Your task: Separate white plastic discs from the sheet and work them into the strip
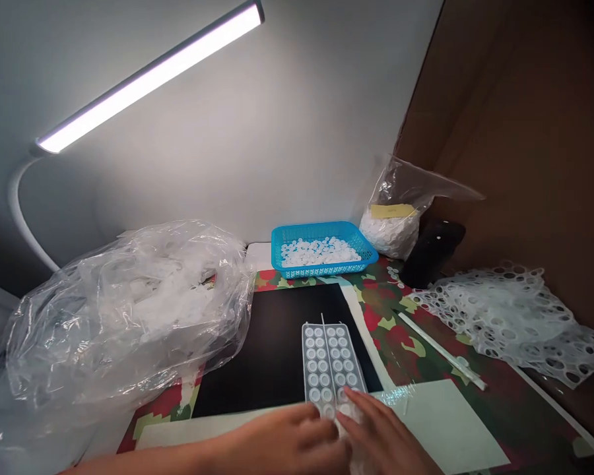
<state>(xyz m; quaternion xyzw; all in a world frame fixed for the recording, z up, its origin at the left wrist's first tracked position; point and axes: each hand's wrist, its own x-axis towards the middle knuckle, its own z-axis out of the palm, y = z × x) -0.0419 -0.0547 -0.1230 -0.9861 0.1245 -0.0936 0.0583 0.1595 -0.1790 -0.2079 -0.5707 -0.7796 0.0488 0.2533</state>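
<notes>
A pale, narrow plastic tray (333, 356) lies on a black mat, with white ring-shaped pieces set in rows on either side of a thin central rod. Over its near end, my left hand (297, 439) has its fingers curled inward; what they hold, if anything, is hidden. Beside it, my right hand (383, 429) rests with fingers stretched out, the fingertips on the ring pieces at the tray's near right. Both hands cover the near end of the tray.
Behind the black mat (267, 349) stands a blue basket (321, 272) of loose white rings. A large clear plastic bag (129, 316) bulges at left. At right are a filled clear bag (391, 231), a black object (431, 256), a white stick (440, 349) and perforated sheets (515, 316). A lamp (153, 79) shines above.
</notes>
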